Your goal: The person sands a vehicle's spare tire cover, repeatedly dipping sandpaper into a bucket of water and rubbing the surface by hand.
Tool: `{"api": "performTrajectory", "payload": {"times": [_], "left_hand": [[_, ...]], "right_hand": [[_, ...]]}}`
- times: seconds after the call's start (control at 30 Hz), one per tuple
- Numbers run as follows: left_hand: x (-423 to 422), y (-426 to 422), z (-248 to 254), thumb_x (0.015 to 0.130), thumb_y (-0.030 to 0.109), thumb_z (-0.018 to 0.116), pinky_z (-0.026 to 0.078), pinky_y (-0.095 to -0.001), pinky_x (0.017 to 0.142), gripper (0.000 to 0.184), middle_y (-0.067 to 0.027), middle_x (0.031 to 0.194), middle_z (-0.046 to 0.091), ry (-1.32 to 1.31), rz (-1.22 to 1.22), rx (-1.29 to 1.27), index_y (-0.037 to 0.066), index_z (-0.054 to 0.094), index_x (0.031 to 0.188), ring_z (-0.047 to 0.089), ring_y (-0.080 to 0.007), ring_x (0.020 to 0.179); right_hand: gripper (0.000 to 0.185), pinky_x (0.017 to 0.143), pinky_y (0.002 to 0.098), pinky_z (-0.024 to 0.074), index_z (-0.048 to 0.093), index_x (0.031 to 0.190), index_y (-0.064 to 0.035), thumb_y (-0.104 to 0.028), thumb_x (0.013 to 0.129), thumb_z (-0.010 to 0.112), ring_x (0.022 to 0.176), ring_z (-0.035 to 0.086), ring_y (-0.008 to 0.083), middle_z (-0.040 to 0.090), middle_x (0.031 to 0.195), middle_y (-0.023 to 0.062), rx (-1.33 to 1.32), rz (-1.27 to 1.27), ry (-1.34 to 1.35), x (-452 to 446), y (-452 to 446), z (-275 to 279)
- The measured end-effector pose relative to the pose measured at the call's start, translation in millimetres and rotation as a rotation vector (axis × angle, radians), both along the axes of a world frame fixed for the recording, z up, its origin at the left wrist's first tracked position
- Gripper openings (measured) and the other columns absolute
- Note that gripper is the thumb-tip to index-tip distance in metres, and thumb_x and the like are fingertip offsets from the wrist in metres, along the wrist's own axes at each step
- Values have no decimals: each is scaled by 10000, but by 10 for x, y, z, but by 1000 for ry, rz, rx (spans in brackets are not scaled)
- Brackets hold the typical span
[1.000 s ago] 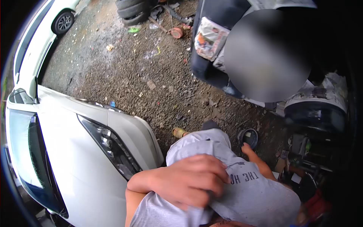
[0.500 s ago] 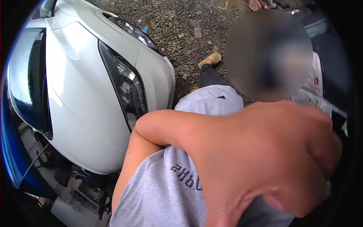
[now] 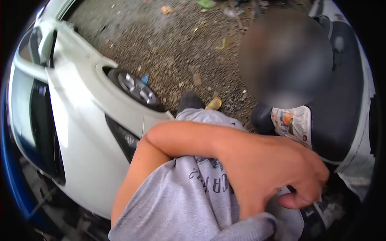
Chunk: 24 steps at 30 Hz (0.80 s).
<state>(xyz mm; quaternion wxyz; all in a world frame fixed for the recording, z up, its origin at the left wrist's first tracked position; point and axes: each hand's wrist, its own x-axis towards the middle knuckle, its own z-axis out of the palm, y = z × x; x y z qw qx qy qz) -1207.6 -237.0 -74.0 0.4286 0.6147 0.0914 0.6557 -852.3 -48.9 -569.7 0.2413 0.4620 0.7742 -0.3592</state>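
Note:
My left arm reaches across my grey printed shirt [image 3: 173, 201] from the left. My left hand [image 3: 277, 172] is at the lower right, its fingers curled in towards the thumb; anything between them is hidden. Below it, a light grey ribbed piece [image 3: 245, 231] lies at the bottom edge, too unclear to name. Beyond the hand stands a dark car panel [image 3: 337, 108] with a printed newspaper sheet [image 3: 297, 122] on its near end. My right hand does not show.
A white car [image 3: 84, 132] with a front wheel [image 3: 136, 90] fills the left side. Gravel ground [image 3: 177, 52] lies ahead, with a foot in a yellow sandal [image 3: 214, 104]. A blurred disc covers part of the upper right. A blue car edge [image 3: 16, 176] shows at far left.
The view has swung about, and the dark panel is again in sight at right. My left hand has drawn back from the camera since half a second ago. The arm beside the round container has left view.

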Motion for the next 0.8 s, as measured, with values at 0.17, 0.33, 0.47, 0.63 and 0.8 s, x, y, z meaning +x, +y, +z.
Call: {"api": "performTrajectory", "payload": {"times": [0.17,0.33,0.47,0.63,0.8], "left_hand": [[-471,309,-401,799,633,707,431,-506,920,546,-180,1192,601,164,-360,70,90,653,837,561,-407,1095],[-1057,458,-711,787,488,793,320,-549,1064,558,-253,1403,499,271,-562,-74,54,691,1122,439,-455,1313],[-1746,515,-857,748,371,854,309,-545,1085,578,-244,1410,502,318,-591,-257,47,678,1193,433,-434,1339],[-2832,815,-517,760,414,815,399,-502,1039,503,-187,1300,587,394,-88,-209,45,715,1088,540,-354,1237],[-3587,1163,499,759,680,696,408,-567,1052,788,-210,1325,500,273,779,415,99,552,1271,495,-380,1273]], "right_hand": [[418,882,471,518,579,1240,3,-103,842,504,1046,641,408,653,1140,261,-79,-465,-124,652,-1112,-25],[421,820,458,532,569,1272,-18,-116,868,502,994,650,381,654,1137,235,-65,-1073,-70,401,-1958,1],[426,734,433,542,546,1321,-47,-146,911,492,933,658,344,648,1147,202,-70,-1376,-79,-138,-2356,-109],[429,646,426,534,501,1375,-58,-205,974,460,907,654,322,621,1203,182,-148,-1248,-298,-935,-2503,278],[495,702,414,537,434,1467,-114,-220,983,451,965,656,328,594,1288,188,-136,-1415,-159,-1493,-2724,325]]}}
